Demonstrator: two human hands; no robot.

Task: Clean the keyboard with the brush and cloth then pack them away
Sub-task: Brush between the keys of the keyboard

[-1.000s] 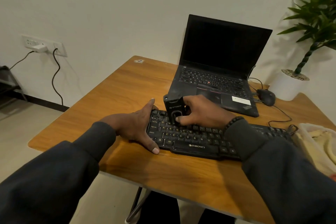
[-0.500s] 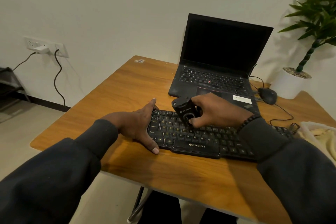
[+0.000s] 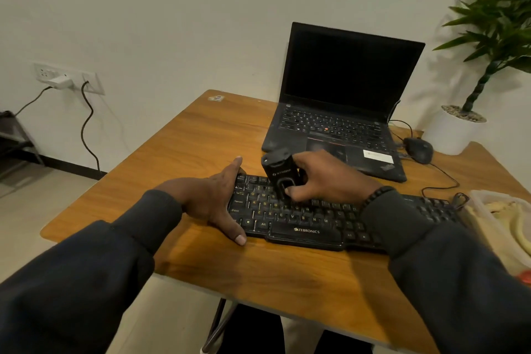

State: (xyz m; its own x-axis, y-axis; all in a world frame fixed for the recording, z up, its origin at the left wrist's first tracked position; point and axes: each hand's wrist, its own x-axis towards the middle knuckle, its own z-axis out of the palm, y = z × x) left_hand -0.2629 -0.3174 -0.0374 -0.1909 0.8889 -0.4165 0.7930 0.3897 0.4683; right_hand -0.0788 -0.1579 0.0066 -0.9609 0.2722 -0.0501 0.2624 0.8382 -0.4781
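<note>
Brush: black blocky brush (image 3: 281, 175) is gripped by the right hand (image 3: 327, 177), fingers curled round its right side, thumb on its lower front; lower end is pressed onto upper-left key rows, top tilted up and left.
Keyboard: black keyboard (image 3: 304, 221) is laid across the near part of the wooden table (image 3: 184, 152); right part is hidden under the right sleeve (image 3: 431, 253).
Left hand: left hand (image 3: 214, 198) is held flat against the keyboard's left end, fingers straight, thumb along the near corner, nothing grasped.
Cloth: a pale cloth-like heap is seen in a clear container (image 3: 500, 218) at the right edge, just beside the keyboard's right end; cloth or not cannot be told.
Change: brush and right hand were further right half a second ago; now shifted left toward the left hand. Left hand unmoved.
Behind: open laptop (image 3: 342, 100), screen dark, just behind the brush; mouse (image 3: 418, 149) to its right; potted plant (image 3: 488, 46) at the far right corner.
Wall: socket strip (image 3: 69, 77) with a white charger and a black cable plugged in.
Counts: one brush, one keyboard, one laptop, one mouse, one plant, two hands.
</note>
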